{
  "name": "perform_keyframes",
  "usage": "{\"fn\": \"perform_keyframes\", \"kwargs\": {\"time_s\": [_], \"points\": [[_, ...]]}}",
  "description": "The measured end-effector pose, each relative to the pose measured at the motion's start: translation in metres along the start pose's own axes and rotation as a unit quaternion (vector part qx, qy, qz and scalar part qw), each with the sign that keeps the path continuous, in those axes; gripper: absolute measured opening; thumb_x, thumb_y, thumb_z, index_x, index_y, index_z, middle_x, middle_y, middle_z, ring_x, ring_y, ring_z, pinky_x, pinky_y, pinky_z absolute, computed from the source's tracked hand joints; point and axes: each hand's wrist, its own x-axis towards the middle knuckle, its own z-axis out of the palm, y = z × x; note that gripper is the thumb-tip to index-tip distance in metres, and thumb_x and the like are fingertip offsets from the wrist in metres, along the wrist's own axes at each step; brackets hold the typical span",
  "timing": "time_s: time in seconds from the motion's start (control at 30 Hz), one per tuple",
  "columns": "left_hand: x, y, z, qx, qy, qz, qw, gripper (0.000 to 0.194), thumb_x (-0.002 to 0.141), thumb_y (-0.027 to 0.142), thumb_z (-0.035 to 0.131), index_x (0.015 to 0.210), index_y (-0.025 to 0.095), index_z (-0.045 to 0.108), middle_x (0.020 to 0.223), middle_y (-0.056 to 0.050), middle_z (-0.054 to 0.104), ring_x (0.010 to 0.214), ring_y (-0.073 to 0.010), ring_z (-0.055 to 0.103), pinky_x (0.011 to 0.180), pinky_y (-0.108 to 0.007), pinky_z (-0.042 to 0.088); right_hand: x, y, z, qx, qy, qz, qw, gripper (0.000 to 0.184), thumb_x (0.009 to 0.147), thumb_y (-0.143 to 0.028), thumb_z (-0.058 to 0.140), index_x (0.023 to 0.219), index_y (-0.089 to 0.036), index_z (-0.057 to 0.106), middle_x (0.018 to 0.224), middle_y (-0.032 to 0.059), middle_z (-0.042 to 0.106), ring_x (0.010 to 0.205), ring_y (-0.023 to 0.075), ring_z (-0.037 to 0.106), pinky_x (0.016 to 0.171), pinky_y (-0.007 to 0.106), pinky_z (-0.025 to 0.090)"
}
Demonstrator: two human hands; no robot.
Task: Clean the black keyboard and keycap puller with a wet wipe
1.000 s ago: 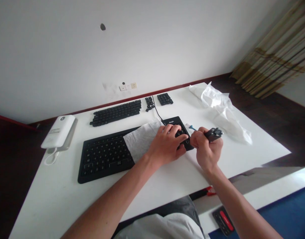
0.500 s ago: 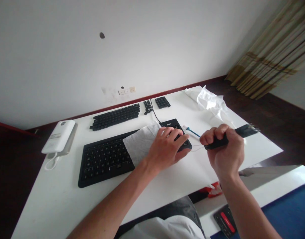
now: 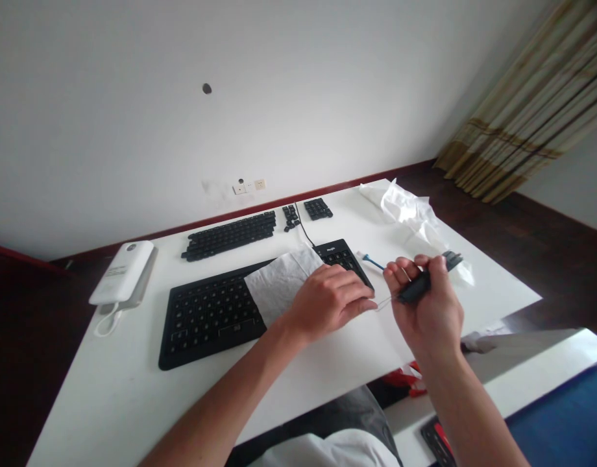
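Note:
A black brush (image 3: 415, 289) lies in my right hand (image 3: 427, 311), its dark bristles past the thumb and thin wire loops (image 3: 385, 303) at its other end. My left hand (image 3: 330, 298) is over the right end of a black keyboard (image 3: 206, 318), fingers drawn together and thumb close to the index finger. Its fingertips are at the keyboard's right edge by the wire loops; whether they pinch anything is hidden. Most keycaps are off the keyboard's left part. A grey-white cloth (image 3: 281, 279) covers its middle, partly behind my left hand.
Loose black keycaps are grouped in rows (image 3: 230, 235), a small cluster (image 3: 291, 218) and a block (image 3: 318, 208) at the back. A white power bank (image 3: 123, 272) stands left. A blue-handled small brush (image 3: 372, 261) and crumpled white wrapping (image 3: 405, 207) lie right.
My left hand's spread fingers have come together and shifted right toward the wire loops. My right hand has turned palm-up and moved slightly left, the brush still in it.

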Motion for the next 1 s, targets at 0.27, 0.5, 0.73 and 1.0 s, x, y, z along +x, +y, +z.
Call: {"fn": "perform_keyframes", "kwargs": {"time_s": [0.27,0.5,0.73,1.0], "points": [[0.003,0.013,-0.004,-0.113,0.003,0.008,0.994,0.030,0.106,0.042,0.057,0.102,0.019,0.076,0.105,-0.005,0.079,0.102,-0.0183,0.071,0.098,-0.033,0.050,-0.013,0.002,-0.012,0.022,0.037,0.079,0.996,0.036,0.086,-0.049,0.083,0.097,-0.018,0.068,0.090,0.0075,0.079,0.092,0.0208,0.079,0.086,0.031,0.068],[0.000,0.019,-0.003,-0.213,-0.035,-0.007,0.976,0.037,0.095,0.051,0.072,0.111,0.018,0.075,0.112,-0.007,0.078,0.101,-0.0180,0.072,0.095,-0.030,0.055,-0.010,0.000,-0.006,0.073,0.094,0.039,0.992,0.030,0.098,-0.048,0.069,0.088,-0.020,0.065,0.094,0.0072,0.079,0.106,0.0209,0.077,0.091,0.032,0.066],[-0.001,0.008,-0.008,-0.135,0.072,-0.057,0.987,0.025,0.102,0.041,0.063,0.097,0.021,0.078,0.097,-0.005,0.077,0.099,-0.0191,0.066,0.097,-0.035,0.051,-0.038,0.001,0.000,-0.033,-0.031,0.177,0.983,0.039,0.092,-0.046,0.076,0.115,-0.014,0.072,0.110,0.0155,0.079,0.095,0.0240,0.078,0.081,0.034,0.067],[-0.002,0.011,-0.010,-0.279,0.090,-0.145,0.945,0.052,0.075,0.050,0.091,0.113,0.020,0.071,0.116,-0.007,0.070,0.109,-0.0220,0.063,0.096,-0.036,0.052,-0.061,-0.017,-0.006,-0.193,-0.237,0.304,0.903,0.052,0.090,-0.059,0.074,0.124,-0.020,0.068,0.057,-0.0018,0.057,0.042,0.0115,0.048,0.032,0.014,0.022]]}}
